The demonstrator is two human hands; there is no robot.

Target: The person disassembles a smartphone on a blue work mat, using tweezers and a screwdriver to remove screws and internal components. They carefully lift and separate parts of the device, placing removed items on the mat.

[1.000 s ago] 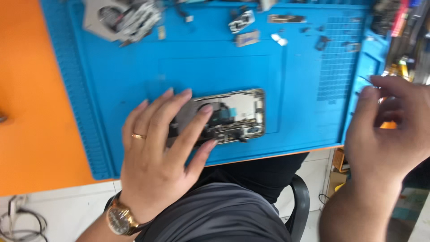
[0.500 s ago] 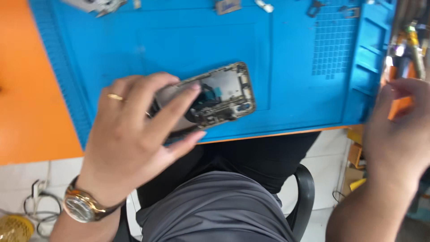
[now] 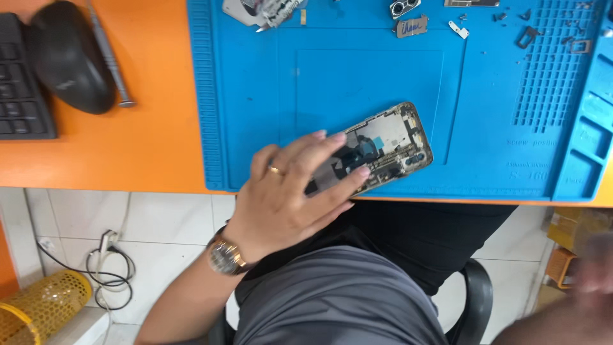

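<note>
Left hand [image 3: 287, 191] flat on the opened phone [image 3: 377, 150], fingers spread over its near-left half, pressing it down rather than closing round it; ring on one finger, wristwatch [image 3: 225, 257] on the wrist. Same pinning hold as half a second and a second back, so phone kept steady throughout. Phone lying tilted on the near edge of the blue repair mat [image 3: 357, 76], back off, internals and a pale panel exposed at the far-right end. Angle on the mat slightly turned against the earlier views, though much of that likely head movement.

Right hand [image 3: 594, 265] now down at the near right, below the worktop edge, badly blurred; grip state impossible to tell, and whatever orange item sat by it a moment ago not readable now. A second ago up at the right edge of the mat by the tool tray; since dropped away from the worktop. Judged: work on the phone paused, one hand guarding it while the other is off elsewhere.

Farther out: small loose parts along the far edge of the mat, a camera module [image 3: 404, 7], a little metal plate [image 3: 412, 27], a bracket [image 3: 458, 29], a removed assembly [image 3: 265, 11] at far left. Left of the mat on the orange worktop [image 3: 147, 147], newly in view: screwdriver [image 3: 110, 57], black mouse [image 3: 69, 56], keyboard [image 3: 19, 80] edge. Yellow mesh basket [image 3: 41, 306] and cables on the floor, near left.
</note>
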